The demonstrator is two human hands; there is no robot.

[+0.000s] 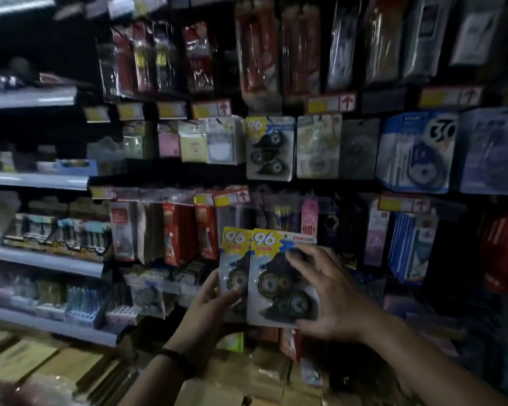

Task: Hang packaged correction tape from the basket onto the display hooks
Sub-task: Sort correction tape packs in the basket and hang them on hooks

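Two packs of correction tape, each with a yellow "96" corner, are held up side by side in front of the display. My left hand (214, 300) grips the left pack (233, 259) from below, thumb on its face. My right hand (326, 291) holds the front pack (272, 276), fingers spread over its blister and thumb at the bottom edge. A matching "96" pack (270, 148) hangs on a hook in the row above, at the centre. The hook itself is hidden behind it. The basket is not in view.
Other stationery packs hang all over the dark pegboard, with yellow price tags (332, 102) under each row. Grey shelves (41, 259) with pens and erasers stand at the left. Cardboard boxes (27, 358) lie on the floor below.
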